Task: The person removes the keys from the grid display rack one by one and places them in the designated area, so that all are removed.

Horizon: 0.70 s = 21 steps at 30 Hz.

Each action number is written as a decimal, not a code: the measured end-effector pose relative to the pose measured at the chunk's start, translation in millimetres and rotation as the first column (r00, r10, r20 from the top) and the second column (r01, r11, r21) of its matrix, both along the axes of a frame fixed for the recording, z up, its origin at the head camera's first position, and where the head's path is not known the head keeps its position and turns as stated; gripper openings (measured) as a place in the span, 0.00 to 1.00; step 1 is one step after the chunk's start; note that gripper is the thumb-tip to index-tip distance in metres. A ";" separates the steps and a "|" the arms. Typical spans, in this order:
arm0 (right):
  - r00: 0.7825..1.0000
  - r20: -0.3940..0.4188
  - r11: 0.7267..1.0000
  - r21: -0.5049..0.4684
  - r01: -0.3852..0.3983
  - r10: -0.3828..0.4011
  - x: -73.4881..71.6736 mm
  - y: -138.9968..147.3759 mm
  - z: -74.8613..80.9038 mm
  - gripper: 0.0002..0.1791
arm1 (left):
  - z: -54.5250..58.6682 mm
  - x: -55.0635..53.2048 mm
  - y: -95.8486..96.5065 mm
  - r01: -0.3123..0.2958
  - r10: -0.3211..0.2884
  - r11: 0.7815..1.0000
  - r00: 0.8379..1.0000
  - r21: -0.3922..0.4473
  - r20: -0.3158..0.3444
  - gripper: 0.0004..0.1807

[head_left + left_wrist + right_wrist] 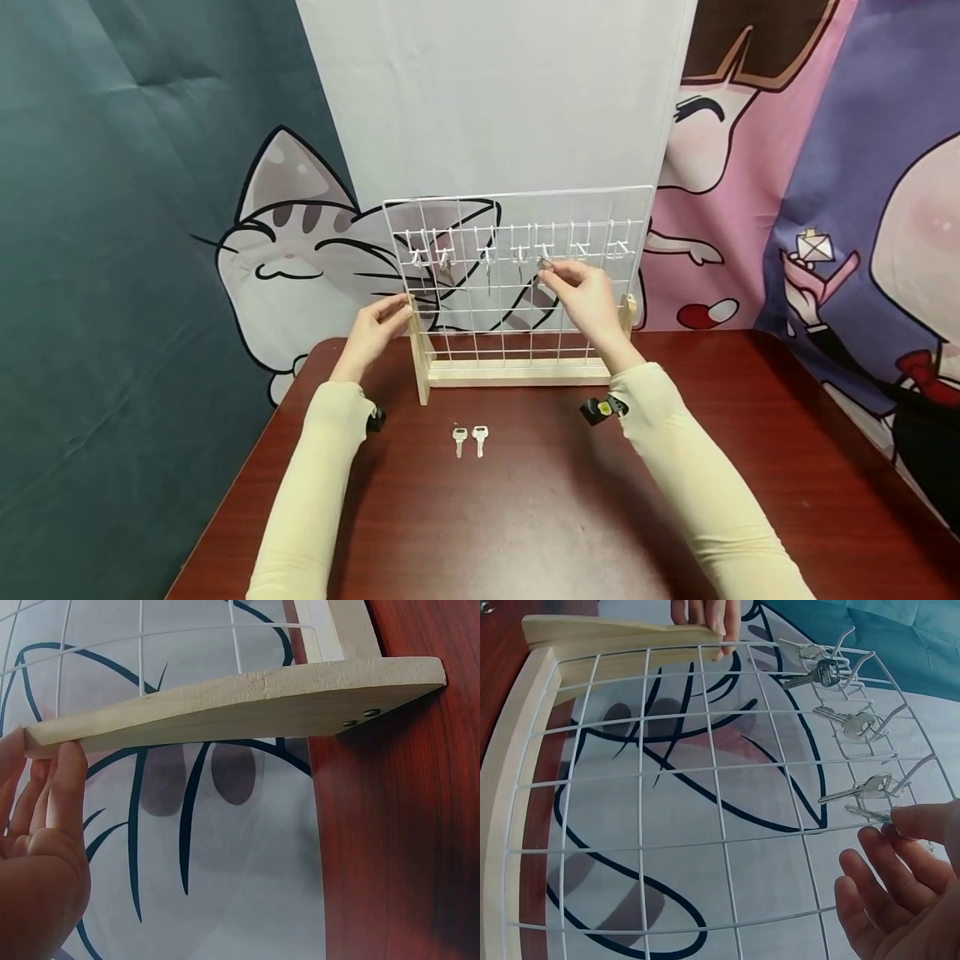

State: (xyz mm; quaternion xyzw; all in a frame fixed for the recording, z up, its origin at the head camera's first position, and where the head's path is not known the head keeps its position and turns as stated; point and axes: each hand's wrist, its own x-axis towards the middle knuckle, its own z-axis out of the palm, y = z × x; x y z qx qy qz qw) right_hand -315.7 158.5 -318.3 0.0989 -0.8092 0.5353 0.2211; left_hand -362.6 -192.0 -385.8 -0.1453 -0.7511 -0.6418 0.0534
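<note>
A white wire grid rack in a wooden stand faces me on the table. My left hand pinches the upper end of its left wooden upright, thumb and fingers on opposite faces. At the row of hooks, my right hand pinches a key by its head between thumb and forefinger; the blade points away from the fingers. The hook at that spot is partly hidden by the hand. Beside it, another key hangs on its hook, with several more keys further left along the row.
Two silver keys, a left one and a right one, lie side by side on the red-brown table in front of the rack. Two hooks at the rack's right end carry no key. A cartoon-printed curtain hangs behind.
</note>
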 end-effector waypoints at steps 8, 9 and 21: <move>1.000 -0.029 0.998 -0.062 0.005 -0.007 8.5 4.7 -6.2 0.16 | -0.6 -0.8 0.6 -0.001 0.001 1.000 1.000 0.030 0.004 0.25; 1.000 -0.026 0.997 -0.071 0.012 -0.014 9.8 4.9 -6.4 0.16 | 0.5 -0.6 0.2 -0.006 0.006 1.000 1.000 0.014 0.008 0.25; 0.998 -0.049 0.982 -0.188 0.015 -0.025 21.3 5.9 -9.3 0.18 | -3.5 -0.8 -0.5 -0.005 0.005 1.000 1.000 -0.007 0.010 0.26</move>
